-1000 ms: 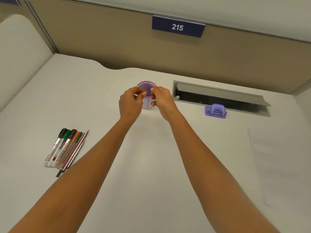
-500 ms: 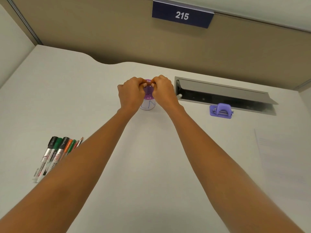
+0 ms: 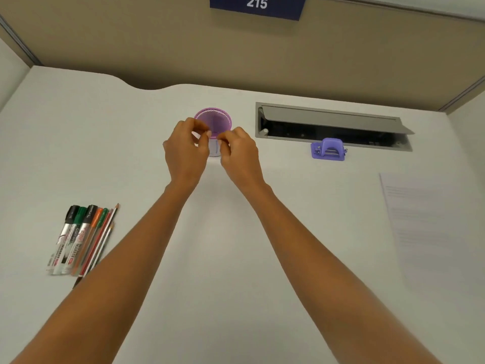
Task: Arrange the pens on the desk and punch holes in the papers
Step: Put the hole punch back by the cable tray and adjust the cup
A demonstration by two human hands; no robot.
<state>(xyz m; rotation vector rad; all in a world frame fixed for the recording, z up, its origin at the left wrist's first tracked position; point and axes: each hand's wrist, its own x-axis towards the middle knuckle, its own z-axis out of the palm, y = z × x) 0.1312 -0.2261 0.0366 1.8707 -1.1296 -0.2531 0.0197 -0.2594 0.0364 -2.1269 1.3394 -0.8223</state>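
A purple mesh pen cup (image 3: 214, 120) stands upright at the middle back of the white desk (image 3: 131, 143). My left hand (image 3: 185, 151) and my right hand (image 3: 240, 156) meet at its near side, fingers pinched on the rim and wall. The hands hide the cup's lower part. Several markers, pens and pencils (image 3: 81, 237) lie side by side at the left, partly behind my left forearm. A purple hole punch (image 3: 328, 149) sits to the right of the cup. A sheet of printed paper (image 3: 433, 227) lies at the far right.
An open grey cable hatch (image 3: 330, 124) is set into the desk behind the hole punch. A beige partition with a blue sign reading 215 (image 3: 257, 3) closes off the back. A curved cut-out (image 3: 152, 86) marks the desk's rear edge.
My hands, which half a second ago covered the cup's top, now sit lower on its near side, so its purple opening shows. The view has shifted slightly; the pens, punch and paper lie as before.
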